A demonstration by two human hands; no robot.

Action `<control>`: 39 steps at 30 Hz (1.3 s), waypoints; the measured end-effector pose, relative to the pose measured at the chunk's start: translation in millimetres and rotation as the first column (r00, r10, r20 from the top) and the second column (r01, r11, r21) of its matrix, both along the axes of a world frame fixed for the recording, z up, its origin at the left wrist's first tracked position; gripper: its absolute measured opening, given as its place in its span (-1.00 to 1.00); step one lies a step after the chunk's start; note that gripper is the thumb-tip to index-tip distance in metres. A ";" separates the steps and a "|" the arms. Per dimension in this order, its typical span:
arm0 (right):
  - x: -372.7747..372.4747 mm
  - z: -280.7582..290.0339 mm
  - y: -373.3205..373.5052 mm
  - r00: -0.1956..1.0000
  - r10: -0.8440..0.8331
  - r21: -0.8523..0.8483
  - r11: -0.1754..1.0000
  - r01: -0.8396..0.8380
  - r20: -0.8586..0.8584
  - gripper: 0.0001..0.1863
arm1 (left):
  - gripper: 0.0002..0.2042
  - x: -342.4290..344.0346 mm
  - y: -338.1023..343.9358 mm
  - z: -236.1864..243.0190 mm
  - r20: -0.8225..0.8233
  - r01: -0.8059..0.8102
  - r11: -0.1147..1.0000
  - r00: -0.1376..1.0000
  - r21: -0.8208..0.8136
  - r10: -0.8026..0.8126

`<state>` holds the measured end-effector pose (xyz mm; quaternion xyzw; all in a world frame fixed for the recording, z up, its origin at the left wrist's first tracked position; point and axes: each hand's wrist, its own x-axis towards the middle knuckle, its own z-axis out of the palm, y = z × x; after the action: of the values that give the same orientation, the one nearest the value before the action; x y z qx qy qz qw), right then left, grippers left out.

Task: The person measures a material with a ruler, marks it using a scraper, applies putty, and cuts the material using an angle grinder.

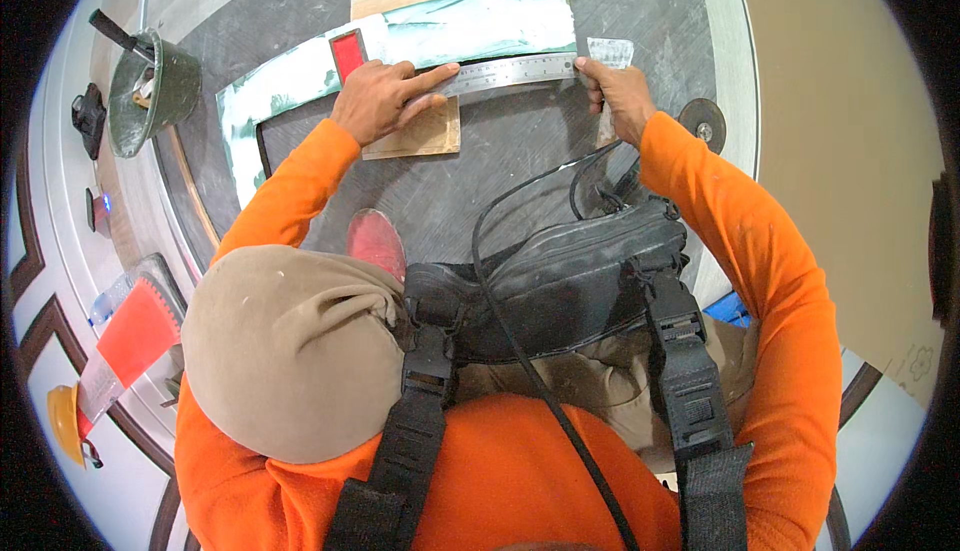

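Note:
A steel ruler (515, 72) lies along the inner edge of a white, green-smeared L-shaped panel (480, 23). My left hand (388, 101) holds the ruler's left part between thumb and index finger; that end is hidden under the hand. At the other end, my right hand (620, 96) pinches the ruler's corner between thumb and index finger. Just above my left hand, a red rectangular piece with a dark frame (348, 54) rests across the panel. Wooden boards (430, 131) show below and behind the panel. A whitish flat piece (611, 52) is beside my right hand.
A round grinding disc (703, 124) sits by my right forearm, with a black cable (500, 211) looping nearby. At left stand a green bucket (180, 86) holding tools, a thin wooden stick (192, 183), an orange-red bag (140, 331) and a yellow helmet (64, 421). A black bag (570, 281) hangs at my waist.

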<state>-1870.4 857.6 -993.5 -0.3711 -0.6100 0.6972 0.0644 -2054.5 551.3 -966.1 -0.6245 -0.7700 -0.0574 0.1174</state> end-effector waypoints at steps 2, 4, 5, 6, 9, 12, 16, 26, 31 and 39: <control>0.0 0.3 1.4 1.000 -0.002 -0.008 1.000 0.002 0.010 -0.73 | -0.52 -1.8 1.9 -1.0 -0.012 0.021 1.000 1.000 0.012 -0.021; 0.1 0.9 2.1 1.000 -0.005 -0.016 1.000 0.005 0.021 -0.73 | -0.53 -2.2 3.3 -2.4 -0.014 0.027 1.000 1.000 0.002 -0.027; -0.1 1.1 2.0 1.000 -0.001 0.000 1.000 0.001 0.026 -0.73 | -0.53 -2.3 3.5 -2.6 -0.014 0.027 1.000 1.000 0.002 -0.027; -0.3 1.4 1.9 0.999 0.002 0.015 1.000 -0.003 0.032 -0.73 | -0.53 -2.4 3.7 -2.9 -0.014 0.016 1.000 1.000 -0.010 -0.016; -2.1 3.6 1.2 1.000 0.013 0.034 0.999 -0.014 0.028 -0.71 | -0.54 -4.3 2.1 -3.7 -0.004 -0.002 1.000 1.000 -0.028 0.002; -3.4 6.8 -2.8 1.000 0.003 0.028 1.000 -0.004 0.022 -0.71 | -0.54 -6.5 0.7 -4.6 0.009 -0.009 0.999 1.000 -0.036 0.010; -2.3 6.1 -0.6 0.999 -0.001 0.041 0.999 -0.001 0.044 -0.71 | -0.53 -7.2 5.4 -7.7 0.017 -0.010 0.998 1.000 -0.064 0.011; 10.1 37.9 -14.9 1.000 0.005 0.181 0.984 -0.001 -0.026 -0.76 | -0.53 -11.7 2.6 -1.1 0.091 0.027 0.998 0.996 -0.057 -0.022; 11.1 38.3 -12.8 0.996 0.082 0.180 0.980 -0.087 0.037 -0.74 | -0.52 -12.2 -0.6 -1.5 0.057 0.015 0.998 0.998 -0.053 -0.012; -0.7 30.1 -9.6 0.998 0.036 0.057 0.998 -0.039 0.048 -0.79 | -0.54 -15.9 3.4 2.8 0.043 -0.001 1.000 0.999 -0.025 0.002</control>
<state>-1871.0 848.0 -963.4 -0.3739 -0.6382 0.6713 0.0478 -2070.3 554.7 -963.3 -0.6238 -0.7736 -0.0612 0.0931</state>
